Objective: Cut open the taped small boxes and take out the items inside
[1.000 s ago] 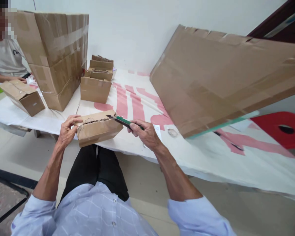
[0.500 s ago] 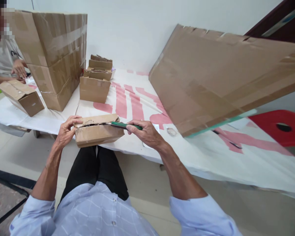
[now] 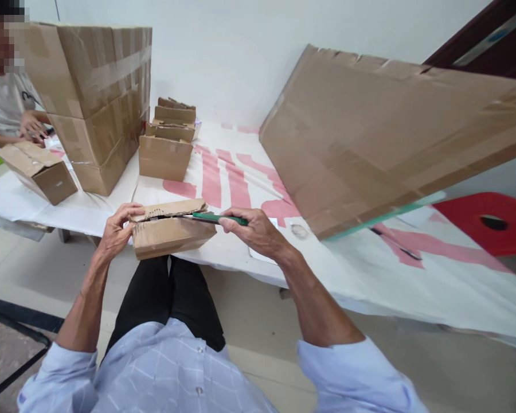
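Left hand (image 3: 114, 232) clamps the end of the small brown cardboard box (image 3: 172, 228), bracing it at the near edge of the white-covered counter (image 3: 241, 252), while right hand (image 3: 253, 229) pinches a green-handled utility knife (image 3: 217, 218), its blade laid along the box's top seam.

A small brown cardboard box (image 3: 172, 229) sits at the near edge of the white-and-pink covered table (image 3: 249, 258), partly overhanging it, long side facing the person and tilted a little so its right end sits lower. Its corrugated top flap is raised slightly, with a ragged, torn-looking edge along the opening seam. The left end of the box is gripped, the right end free.

A green-handled utility knife (image 3: 217, 218) lies nearly level, pointing left, its thin blade slipped into the gap under the top flap at the box's right half. The handle end is covered by fingers, so only the middle green section and the blade show.
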`<state>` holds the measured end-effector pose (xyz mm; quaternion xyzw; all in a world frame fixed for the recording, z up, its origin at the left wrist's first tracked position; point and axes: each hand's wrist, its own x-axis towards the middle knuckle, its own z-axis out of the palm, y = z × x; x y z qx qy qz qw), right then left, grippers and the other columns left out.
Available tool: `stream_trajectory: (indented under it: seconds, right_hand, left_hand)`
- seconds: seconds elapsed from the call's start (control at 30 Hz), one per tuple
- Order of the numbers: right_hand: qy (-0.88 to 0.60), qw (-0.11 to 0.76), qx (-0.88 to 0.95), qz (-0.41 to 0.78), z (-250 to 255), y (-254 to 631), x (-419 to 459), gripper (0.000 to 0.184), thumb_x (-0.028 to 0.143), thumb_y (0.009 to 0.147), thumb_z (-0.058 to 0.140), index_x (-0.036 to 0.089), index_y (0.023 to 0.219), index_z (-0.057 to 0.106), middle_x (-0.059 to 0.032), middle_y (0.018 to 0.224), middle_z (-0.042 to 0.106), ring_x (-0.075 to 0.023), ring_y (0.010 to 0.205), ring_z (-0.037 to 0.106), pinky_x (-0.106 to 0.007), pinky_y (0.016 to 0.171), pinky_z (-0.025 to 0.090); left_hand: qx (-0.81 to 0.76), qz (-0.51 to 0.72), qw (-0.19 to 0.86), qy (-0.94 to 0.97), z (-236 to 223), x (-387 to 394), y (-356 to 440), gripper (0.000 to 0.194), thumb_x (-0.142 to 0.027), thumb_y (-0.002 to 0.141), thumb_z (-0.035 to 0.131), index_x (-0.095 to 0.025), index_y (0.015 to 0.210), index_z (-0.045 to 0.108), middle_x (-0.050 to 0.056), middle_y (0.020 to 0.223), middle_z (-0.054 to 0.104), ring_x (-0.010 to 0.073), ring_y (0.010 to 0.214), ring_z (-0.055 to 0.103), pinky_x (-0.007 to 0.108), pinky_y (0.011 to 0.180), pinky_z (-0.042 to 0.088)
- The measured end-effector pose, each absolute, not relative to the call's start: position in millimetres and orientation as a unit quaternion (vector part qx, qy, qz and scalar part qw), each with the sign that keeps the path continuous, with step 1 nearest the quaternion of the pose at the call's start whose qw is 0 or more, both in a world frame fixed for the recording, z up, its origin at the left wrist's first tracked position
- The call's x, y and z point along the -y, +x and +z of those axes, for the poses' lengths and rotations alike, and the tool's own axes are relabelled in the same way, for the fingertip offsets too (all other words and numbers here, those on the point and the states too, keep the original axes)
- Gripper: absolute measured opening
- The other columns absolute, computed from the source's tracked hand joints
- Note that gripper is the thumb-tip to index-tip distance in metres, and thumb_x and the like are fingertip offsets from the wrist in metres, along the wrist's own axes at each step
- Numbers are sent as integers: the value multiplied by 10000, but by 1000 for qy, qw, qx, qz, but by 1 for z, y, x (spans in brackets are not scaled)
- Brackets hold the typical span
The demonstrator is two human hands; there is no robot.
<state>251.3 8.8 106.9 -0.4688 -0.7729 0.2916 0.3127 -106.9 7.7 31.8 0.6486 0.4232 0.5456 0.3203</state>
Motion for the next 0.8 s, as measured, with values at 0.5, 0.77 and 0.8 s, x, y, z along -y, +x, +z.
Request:
stream_trajectory:
  seconds: [0.5, 0.77, 0.8]
  right_hand:
    - [-459, 302, 797, 250, 114, 247, -17, 237, 416, 900, 655, 212, 887, 774, -23, 802, 732, -191, 727, 598, -309, 678, 439]
    - [-471, 306, 802, 202, 114, 240, -19, 277, 430, 921, 637, 199, 868, 780, -45, 811, 748, -191, 710, 590, -316, 674, 421]
    - [-473, 308, 801, 200, 113, 239, -19, 279, 427, 919, 634, 194, 869, 780, -49, 815, 750, -192, 710, 595, -316, 673, 422]
  left_hand:
    - [-429, 543, 312, 651, 30, -11, -106, 242, -237, 826, 670, -216, 1015, 820, 127, 1247, 750, 277, 1273, 680, 393, 1034, 543]
    - [-407, 553, 304, 660, 26, -14, -106, 272, -197, 838, 659, -224, 1046, 833, 107, 1236, 761, 248, 1223, 703, 361, 1002, 546]
    - [-405, 555, 303, 661, 25, -14, -106, 276, -193, 840, 656, -225, 1050, 833, 105, 1229, 762, 245, 1216, 705, 357, 997, 547]
